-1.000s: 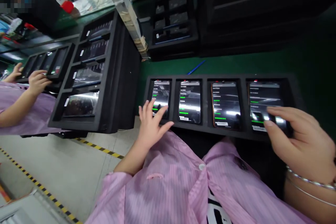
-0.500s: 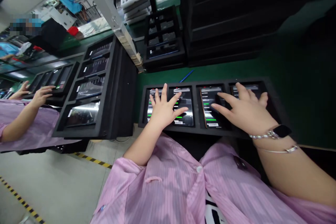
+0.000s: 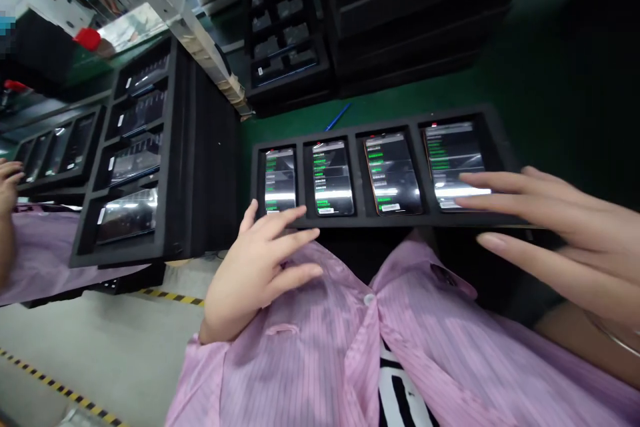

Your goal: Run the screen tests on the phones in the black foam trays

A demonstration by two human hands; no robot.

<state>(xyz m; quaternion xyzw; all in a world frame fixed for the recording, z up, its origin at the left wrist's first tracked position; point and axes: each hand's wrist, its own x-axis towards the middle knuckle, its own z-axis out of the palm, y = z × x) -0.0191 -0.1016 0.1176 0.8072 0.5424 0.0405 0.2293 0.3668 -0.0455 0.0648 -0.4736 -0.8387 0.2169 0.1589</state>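
A black foam tray [image 3: 357, 177] lies in front of me with several smartphones in its slots, their screens lit with lists of green and white text. At the tray's front left edge is my left hand [image 3: 263, 263], fingers spread and holding nothing, near the leftmost phone [image 3: 280, 177]. My right hand [image 3: 555, 227] is open at the right end, its fingertips over the lower part of the rightmost phone [image 3: 455, 153]; whether they touch the screen I cannot tell. Between these lie a second phone [image 3: 333, 177] and an orange-edged phone [image 3: 393, 170], both uncovered.
A blue pen [image 3: 339, 117] lies behind the tray on the green tabletop [image 3: 295, 123]. To the left rises a stack of black phone trays [image 3: 207, 167]. Another phone tray [image 3: 285, 90] stands at the back beside a pale post [image 3: 185, 27]. At far left, a co-worker's hand [image 3: 7, 183] shows.
Both hands have drawn back from the screens, my left toward me and leftward, my right to the right. More green lines show on the phones. The view has shifted.
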